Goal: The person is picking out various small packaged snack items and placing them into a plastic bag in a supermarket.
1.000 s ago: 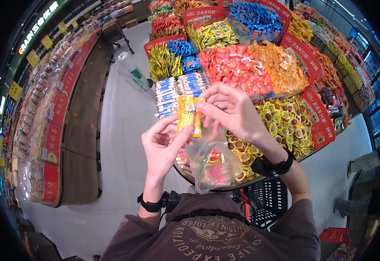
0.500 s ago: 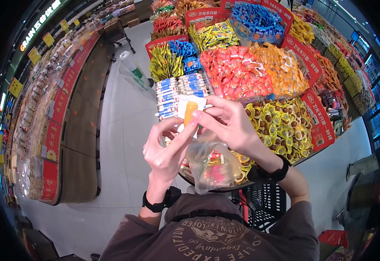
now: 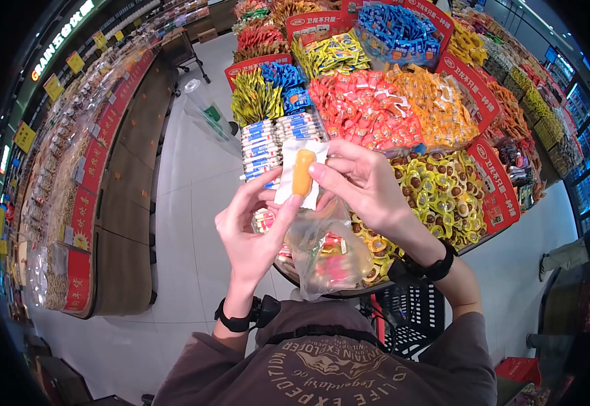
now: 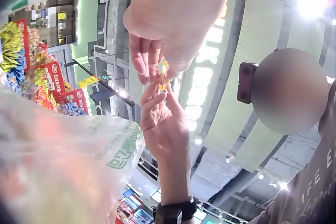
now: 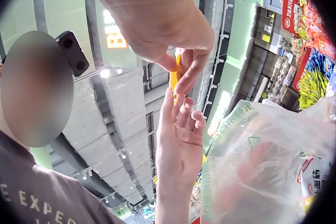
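A small snack packet point(image 3: 303, 174) is held up in front of the chest, its white side with an orange-yellow piece showing towards the head camera. My left hand point(image 3: 247, 227) pinches its lower end, thumb on the near face. At the upper right edge my right hand point(image 3: 369, 186) pinches it too, thumb on top and fingers behind. Edge-on, the packet point(image 5: 173, 79) shows yellow between the fingertips in the right wrist view. A clear plastic bag point(image 3: 325, 260) with green print hangs just below both hands, with colourful packets inside.
A display of snack bins spreads ahead: white-and-blue sticks point(image 3: 260, 150), red packets point(image 3: 362, 111), orange packets point(image 3: 437, 111) and yellow round packs point(image 3: 443, 196). A black basket point(image 3: 413, 314) stands close at the front right. A long counter point(image 3: 122, 223) lines the aisle at left.
The packet has been turned over from its printed yellow face to its white side. Both hands tilted it during the turn and now hold it flat towards the head camera.
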A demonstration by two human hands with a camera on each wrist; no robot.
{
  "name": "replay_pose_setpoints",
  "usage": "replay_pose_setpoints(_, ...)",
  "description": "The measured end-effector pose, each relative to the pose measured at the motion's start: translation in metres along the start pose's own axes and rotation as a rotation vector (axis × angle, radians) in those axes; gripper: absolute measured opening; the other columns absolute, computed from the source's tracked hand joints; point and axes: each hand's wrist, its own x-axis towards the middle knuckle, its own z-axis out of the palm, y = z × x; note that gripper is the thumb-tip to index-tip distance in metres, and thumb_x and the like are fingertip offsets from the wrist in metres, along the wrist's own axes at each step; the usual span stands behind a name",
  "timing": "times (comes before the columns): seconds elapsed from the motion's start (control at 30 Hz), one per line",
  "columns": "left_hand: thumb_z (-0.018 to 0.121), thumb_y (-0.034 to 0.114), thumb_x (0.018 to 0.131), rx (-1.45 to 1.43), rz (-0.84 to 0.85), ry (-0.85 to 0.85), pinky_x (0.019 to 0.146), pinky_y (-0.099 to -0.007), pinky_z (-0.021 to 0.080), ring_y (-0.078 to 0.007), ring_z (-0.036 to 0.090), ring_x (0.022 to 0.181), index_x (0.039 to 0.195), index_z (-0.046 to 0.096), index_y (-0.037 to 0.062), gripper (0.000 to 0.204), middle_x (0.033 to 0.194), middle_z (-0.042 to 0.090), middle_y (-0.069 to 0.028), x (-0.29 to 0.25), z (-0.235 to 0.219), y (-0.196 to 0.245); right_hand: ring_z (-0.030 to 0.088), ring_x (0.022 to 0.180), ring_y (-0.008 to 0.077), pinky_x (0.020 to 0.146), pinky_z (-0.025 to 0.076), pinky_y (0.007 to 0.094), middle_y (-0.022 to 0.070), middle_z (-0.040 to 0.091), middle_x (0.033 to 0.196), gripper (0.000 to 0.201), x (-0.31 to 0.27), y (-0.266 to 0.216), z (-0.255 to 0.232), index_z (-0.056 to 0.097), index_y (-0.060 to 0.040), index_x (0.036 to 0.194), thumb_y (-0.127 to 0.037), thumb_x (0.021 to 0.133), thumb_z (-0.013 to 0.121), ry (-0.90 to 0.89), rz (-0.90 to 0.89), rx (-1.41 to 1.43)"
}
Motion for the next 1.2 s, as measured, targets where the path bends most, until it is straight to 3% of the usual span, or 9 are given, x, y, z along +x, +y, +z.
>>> replay_pose_setpoints(0.3, 0.076, -0.006, 0.08, -0.043, -0.006, 0.004, 0.064, -0.0244, 0.056, -0.014, 0.07, 0.074, 0.107, 0.069, -0.0067, 0.027, 0.09, 0.073, -0.0125, -0.005, 0.002, 0.0, 0.069, 0.08, 0.014, 0.065, 0.058, 0.0275, 0.0126, 0.071, 0.102, 0.028, -0.007, -0.011, 0.0, 0.06, 0.0063, 0.115, -0.014, 0.096, 0.064, -0.017, 0.029, 0.0)
replay_pose_setpoints(0.4, 0.077, -0.007, 0.079, -0.013, 0.03, 0.012, 0.064, -0.0241, 0.055, -0.0141, 0.07, 0.074, 0.105, 0.071, -0.0049, 0.026, 0.089, 0.073, -0.0115, -0.004, 0.0, -0.003, 0.067, 0.087, 0.0131, 0.069, 0.058, 0.0288, 0.0132, 0.069, 0.105, 0.028, -0.011, -0.017, 0.003, 0.061, 0.0065, 0.117, -0.01, 0.095, 0.065, -0.004, -0.01, -0.011)
replay_pose_setpoints(0.47, 0.077, -0.007, 0.079, -0.019, 0.044, 0.002, 0.064, -0.0239, 0.055, -0.0139, 0.07, 0.074, 0.105, 0.072, -0.004, 0.026, 0.089, 0.073, -0.011, -0.003, 0.0, -0.003, 0.067, 0.093, 0.0137, 0.072, 0.058, 0.0293, 0.0133, 0.068, 0.109, 0.028, -0.013, -0.013, 0.002, 0.062, 0.006, 0.117, -0.009, 0.093, 0.066, -0.01, -0.133, -0.152)
replay_pose_setpoints(0.6, 0.076, -0.008, 0.08, -0.053, 0.059, -0.008, 0.064, -0.0237, 0.054, -0.012, 0.069, 0.073, 0.114, 0.069, -0.0039, 0.035, 0.088, 0.073, -0.0106, -0.003, 0.003, 0.004, 0.067, 0.093, 0.0142, 0.071, 0.059, 0.0289, 0.0134, 0.069, 0.107, 0.031, -0.015, -0.014, -0.001, 0.06, 0.0044, 0.12, -0.01, 0.093, 0.067, -0.039, -0.229, -0.294)
replay_pose_setpoints(0.67, 0.075, -0.008, 0.08, -0.09, 0.024, 0.011, 0.064, -0.0236, 0.054, -0.0113, 0.069, 0.072, 0.119, 0.067, -0.0035, 0.04, 0.086, 0.073, -0.0101, -0.004, 0.003, 0.008, 0.067, 0.09, 0.0141, 0.07, 0.058, 0.0284, 0.0131, 0.07, 0.103, 0.036, -0.016, -0.02, 0.003, 0.057, 0.0041, 0.123, -0.011, 0.092, 0.069, 0.031, 0.015, -0.058)
replay_pose_setpoints(0.9, 0.076, -0.007, 0.08, -0.096, 0.048, -0.029, 0.064, -0.0221, 0.054, -0.0099, 0.068, 0.069, 0.133, 0.057, -0.002, 0.057, 0.084, 0.073, -0.0078, -0.004, 0.001, 0.01, 0.068, 0.082, 0.013, 0.066, 0.058, 0.0277, 0.0121, 0.072, 0.095, 0.039, -0.008, -0.005, -0.002, 0.056, 0.0059, 0.121, -0.013, 0.091, 0.072, 0.01, 0.07, 0.084)
replay_pose_setpoints(1.03, 0.077, -0.006, 0.079, -0.077, 0.02, -0.052, 0.066, -0.0217, 0.054, -0.009, 0.068, 0.071, 0.133, 0.056, -0.0023, 0.058, 0.084, 0.073, -0.0076, -0.005, 0.002, 0.005, 0.066, 0.081, 0.0106, 0.065, 0.056, 0.0257, 0.0093, 0.071, 0.094, 0.031, -0.012, -0.008, -0.006, 0.061, 0.0034, 0.111, -0.015, 0.089, 0.074, -0.017, 0.022, -0.045)
replay_pose_setpoints(1.1, 0.082, 0.001, 0.076, -0.104, -0.032, -0.066, 0.066, -0.0225, 0.053, -0.009, 0.067, 0.072, 0.133, 0.057, -0.0012, 0.062, 0.088, 0.073, -0.008, -0.008, -0.002, 0.005, 0.065, 0.08, 0.0088, 0.066, 0.055, 0.0235, 0.0084, 0.071, 0.096, 0.028, -0.011, -0.003, -0.01, 0.062, 0.0024, 0.109, -0.014, 0.089, 0.074, 0.086, -0.057, -0.055)
replay_pose_setpoints(1.2, 0.089, 0.018, 0.067, 0.227, 0.139, -0.309, 0.06, -0.0258, 0.051, -0.0095, 0.059, 0.064, 0.132, 0.061, 0.0056, 0.072, 0.085, 0.067, -0.0047, -0.011, -0.012, 0.006, 0.062, 0.074, 0.0055, 0.064, 0.05, 0.0214, 0.003, 0.068, 0.09, 0.024, -0.023, -0.017, -0.026, 0.062, -0.0001, 0.106, -0.012, 0.089, 0.074, 0.023, 0.0, -0.013)
